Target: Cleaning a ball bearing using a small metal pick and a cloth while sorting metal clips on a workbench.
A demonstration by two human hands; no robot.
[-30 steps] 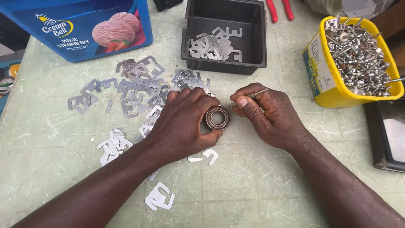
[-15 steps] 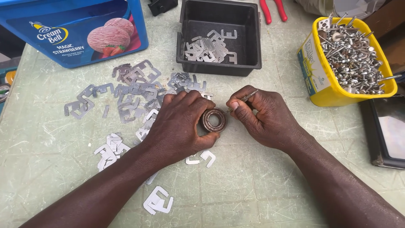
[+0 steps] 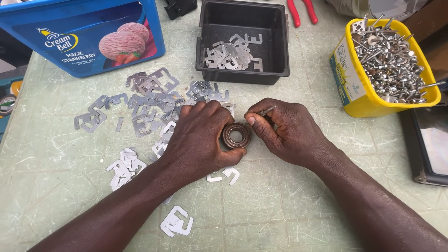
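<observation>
I am looking down at a pale green table (image 3: 280, 210). My left hand (image 3: 198, 137) is gripping a rusty round bearing (image 3: 235, 135), just below the black tray (image 3: 242, 74) of flat metal clips. My right hand (image 3: 289, 130), touching the bearing's right side, is pinching a thin metal pin (image 3: 267, 110) (tip barely showing). I judge I am fitting parts; next calls for aligning the pin.

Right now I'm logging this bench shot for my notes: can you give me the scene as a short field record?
left hand: grips rusty ring-shaped bearing
right hand: pinches thin metal pin beside the bearing
table: scattered flat metal clips
black tray: holds more clips
yellow tub: full of screws
blue tub: upper left
</observation>
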